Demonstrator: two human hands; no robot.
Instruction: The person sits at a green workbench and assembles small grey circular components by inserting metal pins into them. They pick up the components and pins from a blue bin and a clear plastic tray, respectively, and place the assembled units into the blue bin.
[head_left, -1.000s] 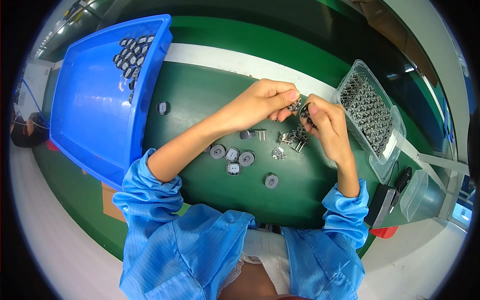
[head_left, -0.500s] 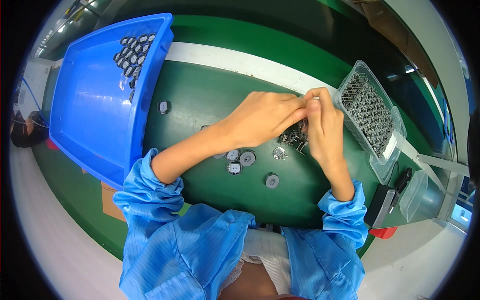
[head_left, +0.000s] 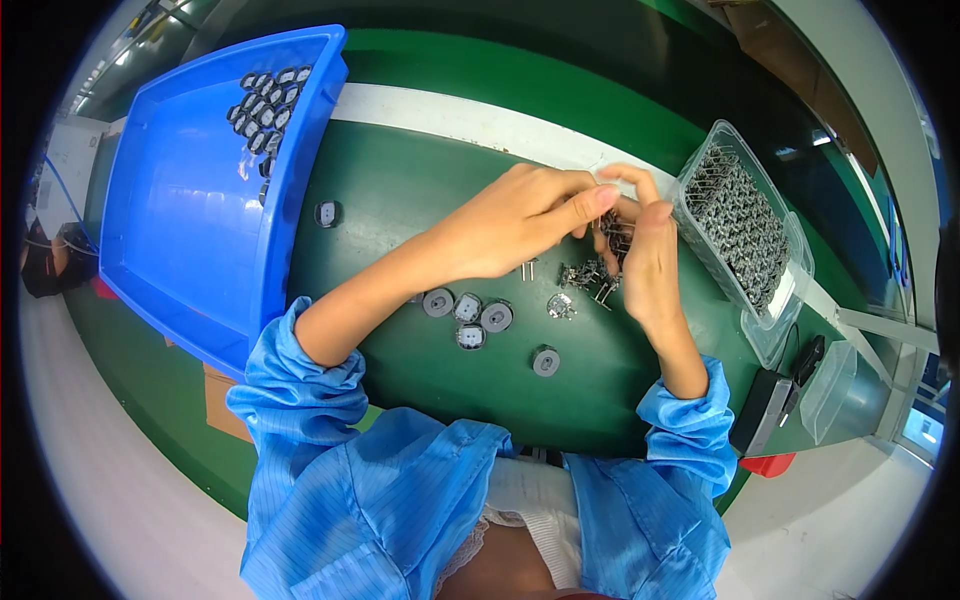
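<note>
Above the green table, my left hand (head_left: 530, 220) meets my right hand (head_left: 650, 255). The left thumb and fingers are pinched together; whatever they hold is too small or hidden to name. My right hand curls around a cluster of small metal parts with pins (head_left: 618, 238), its thumb and forefinger raised. Just below lies a loose pile of the same kind of parts (head_left: 582, 274), with a round clear-and-metal piece (head_left: 560, 306) beside it. Grey round discs (head_left: 496, 317) and dark-rimmed housings with pale faces (head_left: 470, 336) lie near my left forearm; a single disc (head_left: 545, 361) sits closer to me.
A blue bin (head_left: 180, 220) on the left holds several dark-rimmed housings in its far corner. At the right a clear tub (head_left: 686, 205) is filled with metal pin parts. One housing (head_left: 327, 214) lies beside the bin. A black box (head_left: 757, 412) stands at the right edge.
My left hand has shifted slightly left and away from the right fingertips. The right hand has opened its curl somewhat, showing the metal parts in it. Discs beneath my left forearm show more.
</note>
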